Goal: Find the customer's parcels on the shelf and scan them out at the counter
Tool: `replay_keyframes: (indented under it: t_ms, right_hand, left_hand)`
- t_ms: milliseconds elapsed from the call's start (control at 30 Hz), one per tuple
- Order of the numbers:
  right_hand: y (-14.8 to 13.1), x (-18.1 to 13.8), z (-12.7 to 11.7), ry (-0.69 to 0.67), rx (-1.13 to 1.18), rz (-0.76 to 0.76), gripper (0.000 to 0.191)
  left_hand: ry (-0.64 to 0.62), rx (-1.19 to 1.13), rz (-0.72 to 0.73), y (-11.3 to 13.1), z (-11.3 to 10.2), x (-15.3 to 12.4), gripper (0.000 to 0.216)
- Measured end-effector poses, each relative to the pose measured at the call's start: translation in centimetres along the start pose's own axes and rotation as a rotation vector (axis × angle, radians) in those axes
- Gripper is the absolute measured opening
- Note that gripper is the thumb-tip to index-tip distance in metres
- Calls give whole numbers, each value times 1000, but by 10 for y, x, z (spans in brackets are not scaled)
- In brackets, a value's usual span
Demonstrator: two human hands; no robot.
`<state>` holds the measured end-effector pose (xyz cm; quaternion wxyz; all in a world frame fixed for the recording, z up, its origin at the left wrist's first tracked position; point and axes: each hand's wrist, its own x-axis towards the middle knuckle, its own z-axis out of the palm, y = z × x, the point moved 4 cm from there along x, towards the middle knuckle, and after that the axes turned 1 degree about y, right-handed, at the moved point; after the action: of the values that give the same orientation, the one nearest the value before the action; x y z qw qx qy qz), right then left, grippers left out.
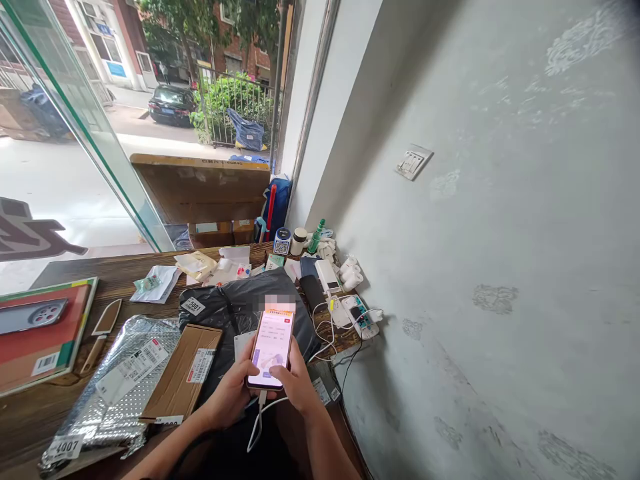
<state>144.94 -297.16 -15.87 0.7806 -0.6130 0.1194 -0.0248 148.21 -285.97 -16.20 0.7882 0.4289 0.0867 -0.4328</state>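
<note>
Both hands cradle a lit phone above a parcel-strewn wooden table.

Head view: the left hand (231,393) and right hand (298,381) each grip the phone (271,348), whose screen glows pink and white with a white cable (259,421) plugged in below. It hovers over a black parcel bag (235,310) labelled "5001"; the silver bag (113,393) reads "4007".

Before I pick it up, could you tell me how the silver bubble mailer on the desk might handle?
The silver bubble mailer looks crinkled and padded, so it would probably flex and sag. Its glossy film may be slippery. It lies fairly flat, so it is likely light and unlikely to roll.
</note>
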Motion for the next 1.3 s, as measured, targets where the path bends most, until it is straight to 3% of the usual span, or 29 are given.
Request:
replay_keyframes:
  t_ms: [267, 433, 533, 800, 1033, 1300]
  right_hand:
    - [-1, 6, 7, -64, 60, -49, 64]
    - [6, 11, 5, 33, 171, 39, 55]
    - [6, 13, 3, 57, 149, 53, 55]
    - [13, 13, 1, -27, 154, 13, 60]
    - [1, 8, 7, -64, 24, -44, 66]
    - [-4, 10, 9, -70, 59, -62, 63]
  left_hand:
    - [-7, 6, 25, 2, -9, -1, 106]
    - [11, -4, 33, 6, -7, -2, 110]
    - [29, -1, 29, 8, -5, -2, 112]
    - [12, 48, 31, 8, -6, 0, 114]
    - [28, 16, 43, 14, -3, -1, 109]
    - [47, 38, 43, 15, 0, -2, 107]
